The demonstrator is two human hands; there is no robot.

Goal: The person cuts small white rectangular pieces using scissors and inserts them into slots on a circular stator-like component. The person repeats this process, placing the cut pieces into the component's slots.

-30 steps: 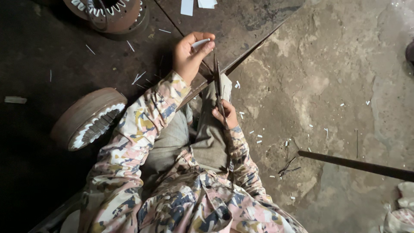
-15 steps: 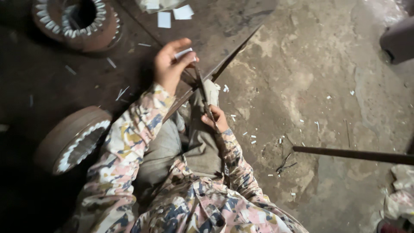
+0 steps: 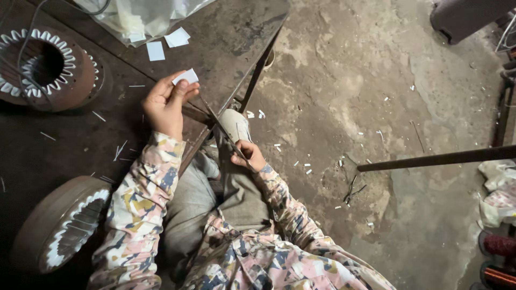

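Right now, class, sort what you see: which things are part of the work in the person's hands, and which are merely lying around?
In hand:
left hand, pinching a small white paper slip
right hand, gripping long scissors

Lying about:
two round motor stators on the dark table
loose white slips
plastic bag
paper trimmings on the floor
metal bar

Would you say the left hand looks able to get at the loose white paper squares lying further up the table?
Probably yes: the left hand already holds a white slip, and bare table lies between it and the paper squares.
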